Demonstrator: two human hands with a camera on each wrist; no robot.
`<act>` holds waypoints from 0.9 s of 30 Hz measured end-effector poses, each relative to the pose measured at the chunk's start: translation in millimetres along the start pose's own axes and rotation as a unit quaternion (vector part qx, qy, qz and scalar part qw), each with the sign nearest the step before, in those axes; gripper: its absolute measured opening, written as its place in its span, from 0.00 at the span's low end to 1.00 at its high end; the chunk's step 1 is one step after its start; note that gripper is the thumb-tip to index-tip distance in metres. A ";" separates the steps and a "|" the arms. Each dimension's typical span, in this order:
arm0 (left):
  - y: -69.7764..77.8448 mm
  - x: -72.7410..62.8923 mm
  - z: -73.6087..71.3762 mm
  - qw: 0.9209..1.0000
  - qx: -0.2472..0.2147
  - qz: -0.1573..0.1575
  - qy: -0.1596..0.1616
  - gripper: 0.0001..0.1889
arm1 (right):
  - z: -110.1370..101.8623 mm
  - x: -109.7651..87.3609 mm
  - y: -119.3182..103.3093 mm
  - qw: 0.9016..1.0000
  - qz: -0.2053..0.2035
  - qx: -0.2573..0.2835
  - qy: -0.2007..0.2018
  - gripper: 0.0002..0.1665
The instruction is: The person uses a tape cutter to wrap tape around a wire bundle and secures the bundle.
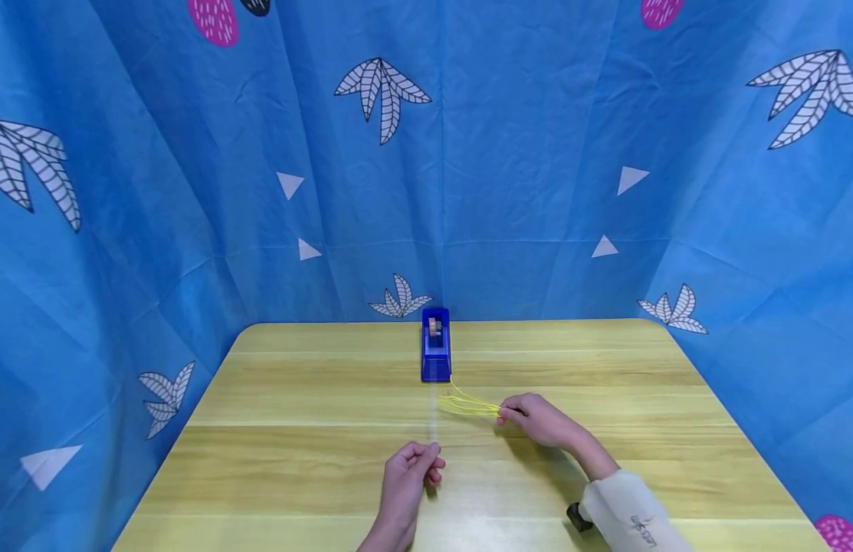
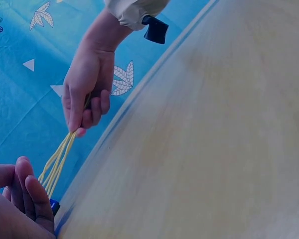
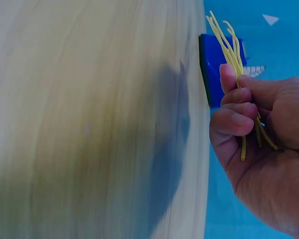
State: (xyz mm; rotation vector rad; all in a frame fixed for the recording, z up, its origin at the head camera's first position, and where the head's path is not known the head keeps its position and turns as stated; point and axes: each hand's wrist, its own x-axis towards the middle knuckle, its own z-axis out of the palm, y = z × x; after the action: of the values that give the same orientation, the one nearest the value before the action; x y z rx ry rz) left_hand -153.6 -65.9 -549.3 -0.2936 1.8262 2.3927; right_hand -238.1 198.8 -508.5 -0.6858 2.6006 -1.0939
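Currently, both bare hands hold something above a pale yellow wood-grain table [image 1: 295,445]. The left hand [image 1: 402,477] has thumb and forefinger pressed together on the lower end of a clear, narrow strip of tape [image 1: 434,414], which runs up to a blue plastic tape dispenser [image 1: 436,368] near the table's far edge. To the right, the right hand [image 1: 535,418] pinches a loose bundle of thin yellow cords [image 1: 473,406], thumb against fingers; looped ends fan out toward the tape, and cut ends show below the fingers.
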 end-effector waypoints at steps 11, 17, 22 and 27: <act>-0.5 0.3 -0.3 1.000 0.002 -0.005 0.006 0.09 | 18.8 18.1 -13.1 0.999 -0.043 -0.014 -0.022 0.17; 0.3 0.3 -0.3 1.000 0.001 -0.005 0.008 0.09 | 28.3 28.0 -19.0 0.998 -0.057 -0.021 -0.031 0.17; 0.0 0.0 -0.4 1.000 0.000 -0.002 0.007 0.09 | 35.5 34.1 -24.4 0.997 -0.066 -0.027 -0.033 0.17; -0.2 0.5 -0.8 1.000 0.003 -0.002 0.006 0.09 | 40.4 38.1 -29.7 0.997 -0.065 -0.017 -0.035 0.17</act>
State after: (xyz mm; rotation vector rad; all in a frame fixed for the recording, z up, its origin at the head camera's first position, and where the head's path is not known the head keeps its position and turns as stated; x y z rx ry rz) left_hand -154.1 -66.6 -549.8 -0.3120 1.8357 2.3877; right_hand -245.6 136.8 -516.4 -0.8962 2.5509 -1.0443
